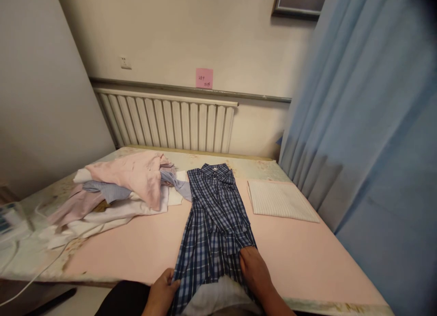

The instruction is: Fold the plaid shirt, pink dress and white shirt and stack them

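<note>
A dark blue plaid shirt (218, 202) lies lengthwise on the pink cloth (126, 257), its collar pointing away from me. Both long sides look folded inward, and a sleeve lies down over its front. My left hand (163, 289) pinches the shirt's lower left edge between thumb and fingers. On the other side, my right hand (255, 271) is closed on the lower right part, near the cuff; its fingertips are partly hidden. Pale fabric (223, 298) at the bottom of the view covers part of the hem.
A heap of garments (126, 179) in pink, white and blue lies to the left. Right of the shirt is a folded striped cloth (282, 200). A blue curtain (341, 124) hangs along the right side. Behind stands a radiator (174, 120). A white cable (44, 272) crosses the left corner.
</note>
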The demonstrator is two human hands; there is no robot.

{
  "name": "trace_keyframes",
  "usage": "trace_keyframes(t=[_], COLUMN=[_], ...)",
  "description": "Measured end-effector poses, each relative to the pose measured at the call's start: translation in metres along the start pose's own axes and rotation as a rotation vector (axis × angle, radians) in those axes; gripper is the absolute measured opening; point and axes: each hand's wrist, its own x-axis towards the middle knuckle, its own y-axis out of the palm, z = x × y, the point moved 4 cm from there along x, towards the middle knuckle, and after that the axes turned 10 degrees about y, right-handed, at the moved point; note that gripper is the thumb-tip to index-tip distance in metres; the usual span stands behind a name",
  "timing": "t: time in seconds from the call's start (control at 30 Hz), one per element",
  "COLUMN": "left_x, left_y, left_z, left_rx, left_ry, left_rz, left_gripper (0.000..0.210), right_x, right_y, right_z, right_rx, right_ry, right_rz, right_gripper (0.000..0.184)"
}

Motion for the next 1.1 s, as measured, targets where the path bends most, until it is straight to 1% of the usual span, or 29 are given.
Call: trace_keyframes(t=[0.13,0.23,0.43,0.53,0.63,0.7,0.8,0.93,1.03,1.1], left_x=[-0.006,-0.008,-0.012,-0.017,-0.018,-0.014,0.003,0.041,0.074,0.095], left_y=[0.0,0.001,0.003,-0.004,-0.016,-0.023,-0.028,-0.026,-0.024,-0.023], left_z=[0.006,0.011,0.02,0.018,0.01,0.003,-0.009,-0.023,-0.032,-0.035], left_rx=[0.01,0.02,0.136,0.231,0.28,0.305,0.341,0.322,0.257,0.192], left_ry=[-0.011,-0.02,-0.023,-0.014,-0.011,0.001,0.076,0.188,0.2,0.196], left_rz=[-0.011,-0.014,-0.019,-0.021,-0.028,-0.052,-0.107,-0.125,-0.139,-0.143], left_gripper=[0.007,0.012,0.019,0.019,0.017,0.019,0.022,0.025,0.025,0.026], right_x=[0.001,0.001,0.001,0.001,0.001,0.001,0.0,0.0,0.0,-0.002], right_y=[-0.002,-0.005,-0.006,-0.006,-0.005,-0.005,-0.004,-0.003,-0.002,-0.001], right_z=[0.002,0.004,0.005,0.004,0.003,0.003,0.003,0.002,0.0,-0.004], right_rx=[-0.009,0.0,-0.006,-0.007,-0.012,-0.012,-0.008,0.001,0.012,0.039], right_ry=[0.007,-0.004,-0.006,-0.006,0.006,0.013,0.016,0.018,0.01,-0.027], right_rz=[0.019,-0.001,-0.018,-0.023,0.0,0.009,0.013,-0.009,-0.059,-0.113], right_gripper=[0.022,0.022,0.023,0.022,0.022,0.022,0.021,0.022,0.022,0.021])
